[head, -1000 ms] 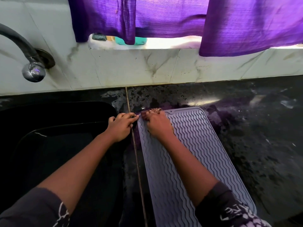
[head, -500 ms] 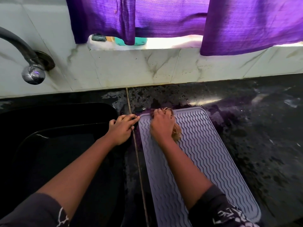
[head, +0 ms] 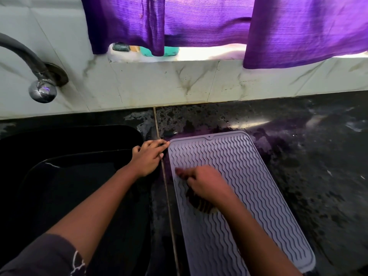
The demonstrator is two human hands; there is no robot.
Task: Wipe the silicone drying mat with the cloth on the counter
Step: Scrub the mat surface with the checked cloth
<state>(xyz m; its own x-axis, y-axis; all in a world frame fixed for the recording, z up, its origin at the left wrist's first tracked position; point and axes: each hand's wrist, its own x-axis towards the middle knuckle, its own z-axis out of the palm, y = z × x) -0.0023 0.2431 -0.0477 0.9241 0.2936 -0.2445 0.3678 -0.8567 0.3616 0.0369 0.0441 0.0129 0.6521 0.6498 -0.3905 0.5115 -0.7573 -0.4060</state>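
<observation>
A grey-lilac silicone drying mat with wavy ridges lies on the black counter, its long side running away from me. My right hand presses a brownish cloth onto the mat's left half, about a third of the way down; most of the cloth is hidden under the palm and blurred. My left hand holds down the mat's far left corner with its fingertips, beside the sink.
A black sink lies left of the mat, with a dark tap above it. The wet black counter extends right. A marble backsplash and purple curtains rise behind; small items sit on the sill.
My right hand has drawn the cloth from the mat's far left corner toward me along the left side. The left hand stays pinned at the corner.
</observation>
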